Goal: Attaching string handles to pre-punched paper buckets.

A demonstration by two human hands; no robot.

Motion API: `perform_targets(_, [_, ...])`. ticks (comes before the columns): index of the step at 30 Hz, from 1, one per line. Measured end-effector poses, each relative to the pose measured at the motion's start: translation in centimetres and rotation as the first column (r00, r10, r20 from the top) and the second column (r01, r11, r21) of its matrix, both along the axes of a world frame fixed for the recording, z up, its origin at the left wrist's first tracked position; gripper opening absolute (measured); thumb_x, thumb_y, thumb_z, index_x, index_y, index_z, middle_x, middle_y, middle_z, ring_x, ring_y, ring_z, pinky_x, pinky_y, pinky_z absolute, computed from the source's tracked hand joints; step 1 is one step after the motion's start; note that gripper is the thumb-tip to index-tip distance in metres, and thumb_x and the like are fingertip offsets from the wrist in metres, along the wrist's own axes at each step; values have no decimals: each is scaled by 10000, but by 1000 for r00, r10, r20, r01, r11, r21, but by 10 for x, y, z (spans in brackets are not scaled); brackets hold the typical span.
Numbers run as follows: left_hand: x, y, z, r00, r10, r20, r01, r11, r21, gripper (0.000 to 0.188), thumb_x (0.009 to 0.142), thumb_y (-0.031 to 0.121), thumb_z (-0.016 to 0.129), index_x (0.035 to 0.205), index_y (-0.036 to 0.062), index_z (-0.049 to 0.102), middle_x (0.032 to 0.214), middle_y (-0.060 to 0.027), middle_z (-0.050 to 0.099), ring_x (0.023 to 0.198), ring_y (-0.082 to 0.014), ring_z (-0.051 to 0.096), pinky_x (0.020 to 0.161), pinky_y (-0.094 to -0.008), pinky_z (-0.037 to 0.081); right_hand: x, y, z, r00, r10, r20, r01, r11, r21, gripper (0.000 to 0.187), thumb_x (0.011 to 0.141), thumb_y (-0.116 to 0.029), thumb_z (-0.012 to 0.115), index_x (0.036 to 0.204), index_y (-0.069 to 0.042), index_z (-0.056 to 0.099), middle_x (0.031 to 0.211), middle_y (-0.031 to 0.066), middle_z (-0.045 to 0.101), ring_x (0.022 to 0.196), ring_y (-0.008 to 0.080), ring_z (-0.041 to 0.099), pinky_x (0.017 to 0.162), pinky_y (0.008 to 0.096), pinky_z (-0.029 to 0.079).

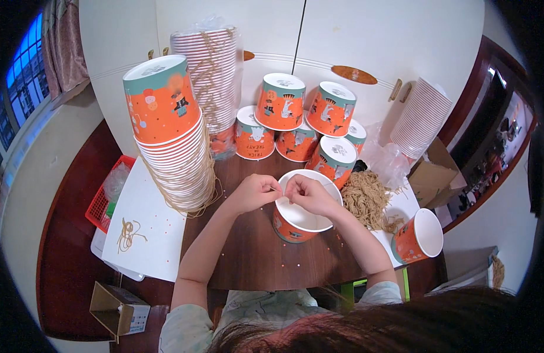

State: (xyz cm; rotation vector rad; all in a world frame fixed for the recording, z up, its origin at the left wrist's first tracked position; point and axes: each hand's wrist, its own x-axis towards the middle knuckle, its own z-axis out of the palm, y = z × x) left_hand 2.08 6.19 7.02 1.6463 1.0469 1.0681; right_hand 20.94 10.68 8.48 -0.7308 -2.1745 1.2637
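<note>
This looks like a room in a home turned into a small piecework station — a dark wooden table (254, 259) stands against white panelled cupboard doors (342, 41), with a curtained window (25, 82) to the left. Tall stacks of orange-and-teal paper buckets (172, 147) crowd the tabletop, a heap of tan twine (366, 200) lies beside them — and open cardboard boxes (116, 309) sit on the floor.

An orange paper bucket (300, 219) — white inside, upright, mouth open — stands near the wooden table's (248, 259) front edge, centre.
</note>
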Motion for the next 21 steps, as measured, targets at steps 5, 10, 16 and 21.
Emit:
perform_targets(5, [-3,3,-5,1000,4,7,-4,1000,-4,66,770,52,594,811,0,592,664,38,552,579,2,449,493,-156,349,-2,1,-1,999,-15,-42,14,1000,-24,142,762,-57,547,900,-23,544,630,-12,535,594,48,502,535,209,400])
perform_targets(10, [-3,2,-1,998,30,-57,-30,1000,-2,64,768,55,595,810,6,594,639,49,537,565,2,445,489,-150,345,0,4,-4,1000,7,17,-6,999,-42,146,756,-81,578,883,-9,584,658,-7,566,610,31,508,564,202,418])
perform_targets(16, [-3,4,-4,999,38,28,-37,999,-13,57,762,59,603,797,15,592,680,33,545,581,-11,455,505,-155,348,0,3,-3,999,-4,38,4,1000,20,109,783,-105,579,843,-16,601,684,6,595,621,39,520,578,201,428])
perform_targets(21, [-2,0,5,997,62,48,-63,998,31,47,752,66,607,766,24,591,716,21,520,605,-25,458,533,-170,373,-2,1,-1,1000,-21,-12,21,999,34,96,798,-107,562,818,-19,596,674,9,598,608,49,521,565,203,424])
